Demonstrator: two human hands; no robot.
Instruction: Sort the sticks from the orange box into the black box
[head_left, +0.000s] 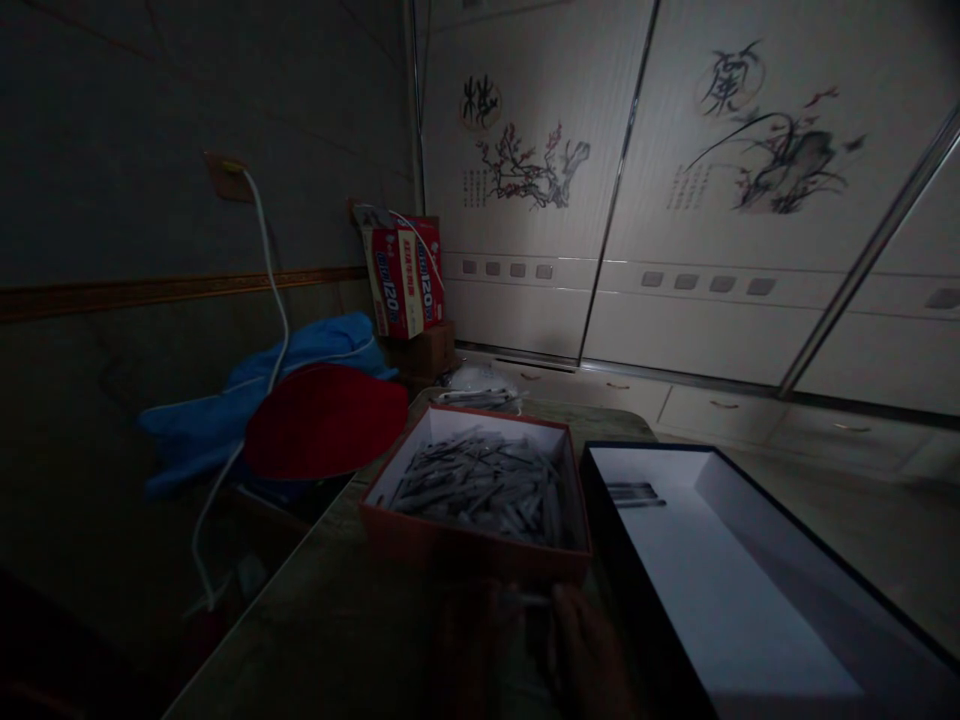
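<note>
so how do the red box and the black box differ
The red box is heaped with slim pieces, while the black box holds just a few at its far end. The red box looks smaller; the black box is longer. Both are open, with pale insides.

Two hands (589, 635); one held item (534, 600); two open boxes (472, 540); two ink paintings (536, 175); one wall socket (225, 180).

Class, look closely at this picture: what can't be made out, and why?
All in the head view:
- Small pale item between left hand and right hand: blurred, dark.
- Left hand's fingers and grip: lost in shadow.
- Near end of the dark-sided box: cut off by the bottom edge.
- Floor of the red box: covered by heaped slim pieces.
- Fine writing on the wall panel: too small.
</note>
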